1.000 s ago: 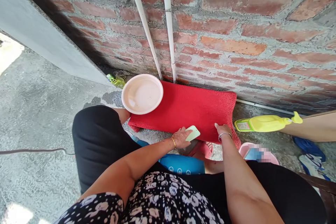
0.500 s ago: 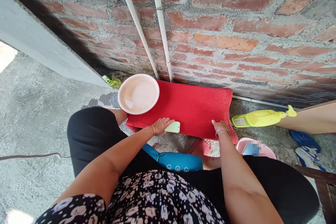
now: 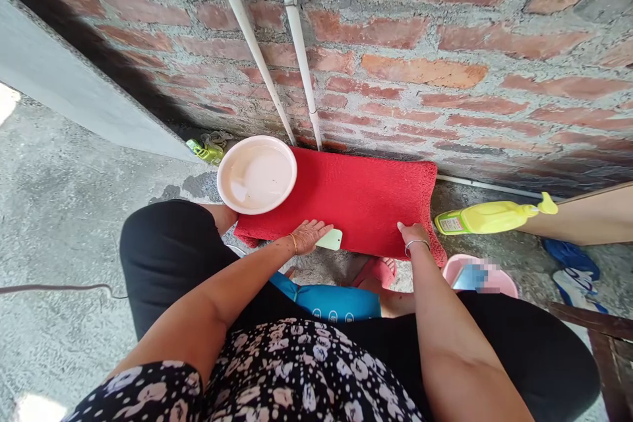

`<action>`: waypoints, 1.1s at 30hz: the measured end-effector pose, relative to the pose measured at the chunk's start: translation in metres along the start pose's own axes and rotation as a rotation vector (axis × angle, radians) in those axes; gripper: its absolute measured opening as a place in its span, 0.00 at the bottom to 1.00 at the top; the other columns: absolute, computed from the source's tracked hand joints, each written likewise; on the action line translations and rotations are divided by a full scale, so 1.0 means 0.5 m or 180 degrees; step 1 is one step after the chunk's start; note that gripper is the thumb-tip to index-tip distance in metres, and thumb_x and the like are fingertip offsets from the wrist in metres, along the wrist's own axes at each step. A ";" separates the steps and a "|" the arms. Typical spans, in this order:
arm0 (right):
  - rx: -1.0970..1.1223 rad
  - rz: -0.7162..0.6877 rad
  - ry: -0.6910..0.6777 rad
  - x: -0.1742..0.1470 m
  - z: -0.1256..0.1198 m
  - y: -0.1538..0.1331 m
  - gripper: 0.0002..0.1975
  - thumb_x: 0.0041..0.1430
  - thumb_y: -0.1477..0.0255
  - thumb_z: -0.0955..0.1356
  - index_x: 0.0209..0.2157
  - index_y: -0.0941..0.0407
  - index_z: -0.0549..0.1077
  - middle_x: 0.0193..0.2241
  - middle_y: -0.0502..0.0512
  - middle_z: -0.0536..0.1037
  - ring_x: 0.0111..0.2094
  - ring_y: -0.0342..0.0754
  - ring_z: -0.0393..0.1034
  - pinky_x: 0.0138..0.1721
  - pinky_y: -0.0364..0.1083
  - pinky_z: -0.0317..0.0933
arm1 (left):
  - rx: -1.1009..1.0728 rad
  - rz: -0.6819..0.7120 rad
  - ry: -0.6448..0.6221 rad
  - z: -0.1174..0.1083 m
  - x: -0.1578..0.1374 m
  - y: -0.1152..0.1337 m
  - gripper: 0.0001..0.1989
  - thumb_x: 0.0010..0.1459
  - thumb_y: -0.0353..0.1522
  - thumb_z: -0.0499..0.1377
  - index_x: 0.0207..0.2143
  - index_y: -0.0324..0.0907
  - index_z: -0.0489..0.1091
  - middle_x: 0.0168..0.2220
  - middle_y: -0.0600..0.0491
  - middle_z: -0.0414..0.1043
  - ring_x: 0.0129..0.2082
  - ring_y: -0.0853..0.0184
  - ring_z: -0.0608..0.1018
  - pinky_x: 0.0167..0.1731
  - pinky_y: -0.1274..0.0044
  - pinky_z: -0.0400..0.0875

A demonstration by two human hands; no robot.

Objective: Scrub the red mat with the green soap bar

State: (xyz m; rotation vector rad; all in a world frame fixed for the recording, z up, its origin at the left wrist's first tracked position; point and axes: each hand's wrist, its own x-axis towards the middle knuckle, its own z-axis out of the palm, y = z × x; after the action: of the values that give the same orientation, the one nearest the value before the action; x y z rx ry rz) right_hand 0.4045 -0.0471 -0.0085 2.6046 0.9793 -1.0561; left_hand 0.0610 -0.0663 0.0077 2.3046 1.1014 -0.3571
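Since I'm going left to right, first up is a brownish cord [image 3: 64, 288] on the concrete, then a small green bottle [image 3: 211, 153] near the foot of a grey panel [image 3: 84, 79]; can't read any writing on that bottle. Next comes a pale pink basin [image 3: 254, 209] with water in it, sitting on the left end of a red cloth [image 3: 361, 198], plain, no lettering I can see. Left hand [image 3: 309, 235], gold-coloured bangle at the wrist, lies palm down with fingers stretched out, holding a pale green flat piece [image 3: 332, 239] on the cloth's near edge, just right of the basin. That piece has a small hole near its outer end. Below it, blue fabric [image 3: 341, 303] shows white oval marks with something inside, too small to make out. Right hand [image 3: 414, 234], silver-coloured bangle, is down at the right end of the cloth, thumb sticking out; fingers are mostly hidden, so can't tell how tight that grip is. Beside the cloth there's a yellow spray bottle [image 3: 487, 217]. It's got a whitish label with tiny, illegible print. Farthest over: blue-and-white shoes [image 3: 576, 280].
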 end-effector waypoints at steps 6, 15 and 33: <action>-0.0036 -0.0012 0.0011 0.008 0.002 0.001 0.28 0.57 0.57 0.63 0.51 0.64 0.66 0.51 0.72 0.69 0.53 0.61 0.63 0.50 0.55 0.60 | -0.0058 0.0170 -0.0091 -0.015 0.010 0.037 0.43 0.47 0.28 0.58 0.64 0.52 0.45 0.58 0.49 0.57 0.54 0.56 0.61 0.54 0.66 0.52; 0.0051 -0.0004 0.0069 0.006 0.003 0.004 0.28 0.55 0.56 0.64 0.50 0.62 0.66 0.50 0.71 0.70 0.53 0.61 0.64 0.49 0.54 0.61 | -0.0082 -0.1373 0.0334 -0.015 -0.008 0.094 0.41 0.49 0.36 0.57 0.64 0.45 0.46 0.55 0.45 0.60 0.51 0.53 0.62 0.50 0.61 0.57; 0.0042 0.0023 0.0070 0.006 0.004 0.001 0.29 0.56 0.56 0.64 0.52 0.62 0.65 0.50 0.70 0.70 0.52 0.60 0.64 0.49 0.54 0.61 | -0.0751 -0.2274 0.0917 -0.020 0.084 0.121 0.41 0.52 0.41 0.55 0.63 0.35 0.41 0.51 0.40 0.60 0.49 0.56 0.68 0.46 0.70 0.65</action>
State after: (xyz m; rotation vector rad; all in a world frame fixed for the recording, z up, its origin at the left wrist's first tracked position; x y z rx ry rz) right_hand 0.4051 -0.0469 -0.0120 2.6338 0.9701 -1.0379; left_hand 0.1344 -0.0647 0.0187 1.7257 1.9874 -0.1400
